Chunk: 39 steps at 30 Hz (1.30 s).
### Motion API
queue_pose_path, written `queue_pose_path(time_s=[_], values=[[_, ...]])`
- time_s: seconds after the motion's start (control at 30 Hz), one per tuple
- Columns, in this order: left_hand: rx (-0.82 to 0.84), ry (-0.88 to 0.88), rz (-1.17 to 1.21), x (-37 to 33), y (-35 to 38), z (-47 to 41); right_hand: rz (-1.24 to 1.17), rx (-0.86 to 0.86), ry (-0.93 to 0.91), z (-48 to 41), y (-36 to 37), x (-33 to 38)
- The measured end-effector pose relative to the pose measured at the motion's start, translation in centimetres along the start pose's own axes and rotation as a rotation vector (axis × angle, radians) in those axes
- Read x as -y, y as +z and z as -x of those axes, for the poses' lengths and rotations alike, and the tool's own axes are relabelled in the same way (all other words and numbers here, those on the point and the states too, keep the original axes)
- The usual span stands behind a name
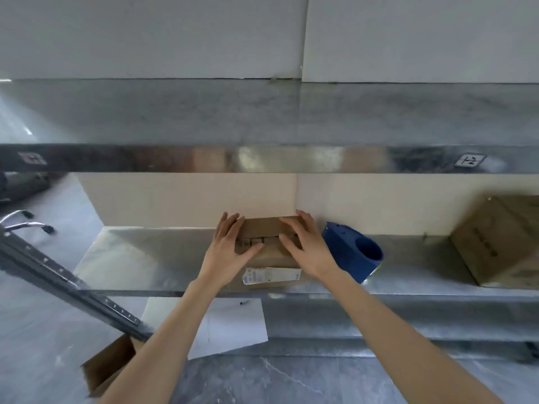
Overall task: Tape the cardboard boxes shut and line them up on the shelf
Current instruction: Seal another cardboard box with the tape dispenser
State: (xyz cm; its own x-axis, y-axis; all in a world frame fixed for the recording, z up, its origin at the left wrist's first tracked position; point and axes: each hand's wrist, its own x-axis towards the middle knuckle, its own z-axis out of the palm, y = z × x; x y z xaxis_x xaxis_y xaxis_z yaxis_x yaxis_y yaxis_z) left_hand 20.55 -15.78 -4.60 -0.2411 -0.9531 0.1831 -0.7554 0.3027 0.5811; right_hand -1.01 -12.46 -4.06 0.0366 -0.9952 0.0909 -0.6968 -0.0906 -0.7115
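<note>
Small cardboard box (267, 252) on middle shelf (140, 258) against back wall, flaps pressed down by left hand (229, 252) and right hand (306, 249) — palms flat, nothing clenched. Blue tape dispenser (351, 252) just beside, unused. Second box (498, 243) far right — line-up apparently incomplete.

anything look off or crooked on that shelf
The larger cardboard box at the right end sits turned at an angle to the shelf's front edge, not squared like the small box under both hands.
</note>
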Motion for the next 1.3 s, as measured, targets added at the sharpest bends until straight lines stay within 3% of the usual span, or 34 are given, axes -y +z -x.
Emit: queue_pose_path(time_s=[0.67, 0.8, 0.93, 1.07, 1.2, 1.3], values=[[0.122, 0.075, -0.178, 0.5, 0.0, -0.4, 0.205, 0.169, 0.038, -0.1, -0.7, 0.2], [0.054, 0.171, -0.136, 1.1, 0.4, -0.4, 0.327, 0.004, -0.139, 0.1, 0.0, -0.6], [0.031, 0.196, -0.104, 1.6, 0.8, -0.5, 0.355, 0.065, -0.167, -0.2, -0.2, -0.9], [-0.011, 0.234, -0.068, 2.0, 1.2, -0.7, 0.264, 0.077, -0.177, -0.6, -0.2, -1.0], [-0.088, 0.21, 0.004, 2.0, 1.6, -0.6, 0.003, -0.081, -0.131, -0.3, 0.5, -1.2], [-0.112, 0.149, 0.025, 1.8, 1.9, -0.4, 0.019, -0.115, -0.099, -0.3, 1.1, -1.4]])
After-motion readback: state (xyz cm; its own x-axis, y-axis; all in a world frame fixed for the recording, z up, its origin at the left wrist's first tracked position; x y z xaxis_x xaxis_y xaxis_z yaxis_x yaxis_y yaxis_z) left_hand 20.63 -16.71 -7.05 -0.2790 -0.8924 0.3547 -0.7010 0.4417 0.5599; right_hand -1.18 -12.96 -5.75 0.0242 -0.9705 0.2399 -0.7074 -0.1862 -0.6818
